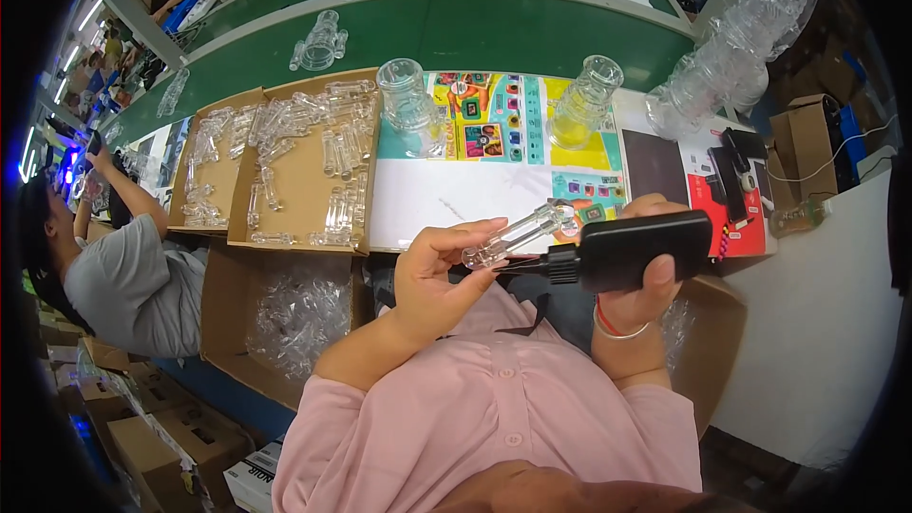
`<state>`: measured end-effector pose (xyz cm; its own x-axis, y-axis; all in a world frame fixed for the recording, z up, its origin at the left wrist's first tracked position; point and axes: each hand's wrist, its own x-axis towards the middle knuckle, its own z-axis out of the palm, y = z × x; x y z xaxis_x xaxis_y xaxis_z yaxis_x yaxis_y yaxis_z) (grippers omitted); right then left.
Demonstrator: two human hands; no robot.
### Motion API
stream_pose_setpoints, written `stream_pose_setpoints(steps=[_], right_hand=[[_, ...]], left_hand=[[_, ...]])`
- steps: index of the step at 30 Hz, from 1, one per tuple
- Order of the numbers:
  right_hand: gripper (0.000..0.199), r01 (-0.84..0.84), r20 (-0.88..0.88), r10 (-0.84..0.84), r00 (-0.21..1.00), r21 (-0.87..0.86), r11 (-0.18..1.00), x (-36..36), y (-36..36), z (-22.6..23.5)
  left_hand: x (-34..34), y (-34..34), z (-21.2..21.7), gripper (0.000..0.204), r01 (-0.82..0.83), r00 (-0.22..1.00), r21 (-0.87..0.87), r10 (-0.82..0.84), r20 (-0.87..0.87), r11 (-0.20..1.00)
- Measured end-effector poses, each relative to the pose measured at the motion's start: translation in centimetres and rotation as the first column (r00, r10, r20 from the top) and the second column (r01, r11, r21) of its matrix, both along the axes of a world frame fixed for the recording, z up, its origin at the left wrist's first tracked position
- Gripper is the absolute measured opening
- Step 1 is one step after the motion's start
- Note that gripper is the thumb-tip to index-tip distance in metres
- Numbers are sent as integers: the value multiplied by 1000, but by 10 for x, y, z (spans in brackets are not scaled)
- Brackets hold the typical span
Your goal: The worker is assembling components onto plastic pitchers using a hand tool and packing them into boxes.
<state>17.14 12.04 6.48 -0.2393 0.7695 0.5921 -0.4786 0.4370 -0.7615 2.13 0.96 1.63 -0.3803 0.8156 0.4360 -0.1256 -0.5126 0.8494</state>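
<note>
Between its thumb and fingers, my left hand [439, 271] pinches a clear plastic tube-shaped part [518, 234], tilted up to the right. In my right hand [648, 290] lies a black squeeze bottle [646, 249] on its side, its ribbed cap and thin needle tip [521, 267] turned left. The needle reaches the near end of the clear part, beside my left fingertips; whether it touches cannot be made out. Beyond my hands, two clear flared glass-like vessels, one on the left [407, 100] and one on the right [587, 100], stand on a colourful printed sheet [494, 171].
Shallow cardboard trays [369, 218] at the left hold many clear parts. Below them sits a carton [220, 313] with clear pieces. A stack of wrapped clear vessels [712, 81] leans at the right, near a phone-like black object [727, 180]. A co-worker [133, 275] sits at the left.
</note>
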Motion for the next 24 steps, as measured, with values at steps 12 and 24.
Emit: stream_pose_setpoints(steps=[12,24], right_hand=[[51,-17,234,-12,972,119,993,20,-14,3],[42,-16,239,-40,970,227,974,20,-17,-1]], left_hand=[[-1,-6,1,39,-33,994,-27,30,-109,999],[0,-6,1,36,-56,995,27,58,-85,998]])
